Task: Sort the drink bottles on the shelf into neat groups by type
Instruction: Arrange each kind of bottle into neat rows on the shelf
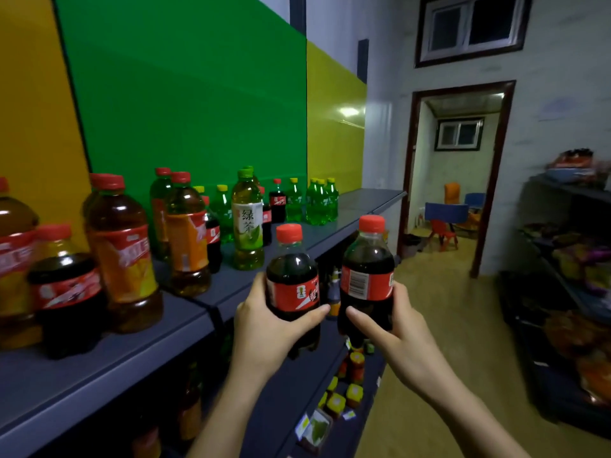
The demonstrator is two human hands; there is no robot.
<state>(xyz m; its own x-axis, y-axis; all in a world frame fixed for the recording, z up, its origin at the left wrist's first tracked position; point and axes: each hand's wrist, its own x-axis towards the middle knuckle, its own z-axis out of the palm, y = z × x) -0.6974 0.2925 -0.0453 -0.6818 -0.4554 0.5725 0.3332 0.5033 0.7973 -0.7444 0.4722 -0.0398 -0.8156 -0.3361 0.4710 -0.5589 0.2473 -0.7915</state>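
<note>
Left hand (pixel 264 328) and right hand (pixel 396 328) each grip a cola (pixel 292 279); beyond the fingers, shelf (pixel 185 325) bottles remain mixed.

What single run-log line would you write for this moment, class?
left hand: grips small red-capped plastic cola bottle | right hand: grips second red-capped plastic cola bottle | both: held in front of grey shelf

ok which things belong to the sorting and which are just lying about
Job: red-capped plastic cola bottle in left hand, second cola bottle in right hand, green-capped green tea bottle, yellow-capped green soda bottles.
Lying about: red plastic chair, packets on dark rack.
</note>
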